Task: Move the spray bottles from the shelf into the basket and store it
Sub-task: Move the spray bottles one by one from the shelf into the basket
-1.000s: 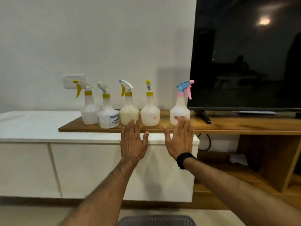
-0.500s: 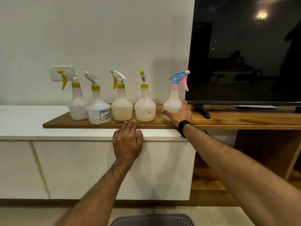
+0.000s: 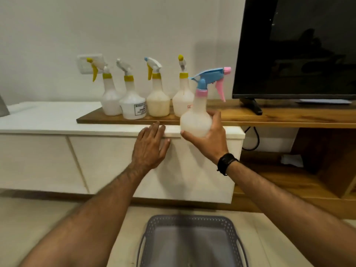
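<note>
My right hand (image 3: 209,138) grips the round base of a translucent spray bottle with a blue and pink trigger head (image 3: 196,116), held upright in the air in front of the wooden shelf (image 3: 269,118). Several other spray bottles with yellow collars (image 3: 133,101) stand in a row on the shelf's left end. My left hand (image 3: 150,145) rests flat, fingers apart, on the edge of the white cabinet (image 3: 57,157). A grey perforated basket (image 3: 190,241) sits on the floor below my arms, with nothing visible inside.
A large black TV (image 3: 296,47) stands on the shelf at the right, its foot (image 3: 252,106) close to the held bottle. A wall socket (image 3: 86,63) is behind the leftmost bottle. A black cable (image 3: 254,139) hangs beside the cabinet. Open wooden compartments lie lower right.
My right hand closed around the blue-and-pink bottle, lifted it off the shelf and brought it toward me. The view tilted down, showing more of the basket. My left hand stayed on the cabinet edge.
</note>
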